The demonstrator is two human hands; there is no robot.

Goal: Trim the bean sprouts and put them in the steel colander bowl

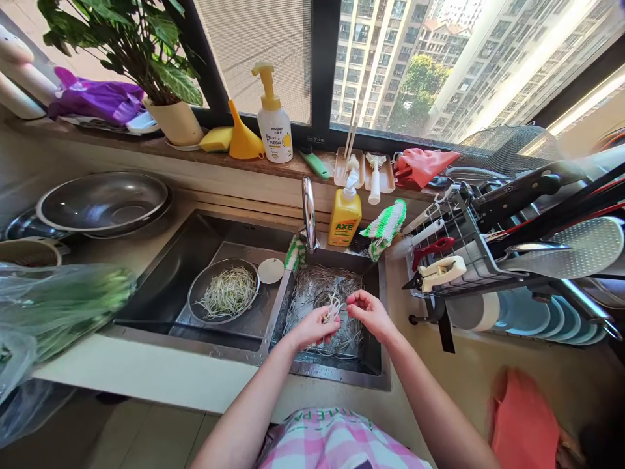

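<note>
Above the smaller right sink basin, my left hand is closed around a small bunch of bean sprouts. Just to its right, my right hand has its thumb and fingertips pinched together; whatever is between them is too small to make out. Loose sprouts and thin root ends lie in water across the bottom of that basin. In the larger left basin, a round metal bowl holds a heap of bean sprouts.
A faucet rises behind the basins, beside a yellow detergent bottle. At right stands a wire rack with knives and utensils. Bagged green vegetables lie on the left counter, below a wok.
</note>
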